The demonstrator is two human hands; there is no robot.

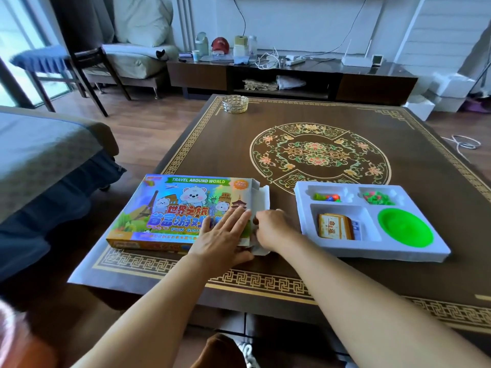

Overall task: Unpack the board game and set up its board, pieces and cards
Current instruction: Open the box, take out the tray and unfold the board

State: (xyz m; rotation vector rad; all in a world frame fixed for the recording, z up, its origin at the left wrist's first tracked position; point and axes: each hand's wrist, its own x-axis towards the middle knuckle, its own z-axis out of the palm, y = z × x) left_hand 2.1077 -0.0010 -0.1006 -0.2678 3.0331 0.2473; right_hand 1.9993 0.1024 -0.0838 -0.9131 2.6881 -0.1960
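Note:
A colourful game box (170, 208) titled "Travel Around World" lies flat near the table's front left, its right end flaps open. My left hand (225, 232) presses flat on the box's right part with straight fingers. My right hand (271, 227) is at the open end, its fingers curled into the opening; what they hold is hidden. To the right sits a white plastic tray (345, 251) holding a stack of cards (335, 226), a green bowl (405, 227), coloured pawns and dice (326, 197) and small green and red pieces (378, 197).
The dark wooden table (318, 120) has a floral medallion in its middle and a glass ashtray (235, 103) at the far left corner. A sofa (47, 155) stands left of the table. A TV cabinet (292, 75) with clutter runs along the back wall.

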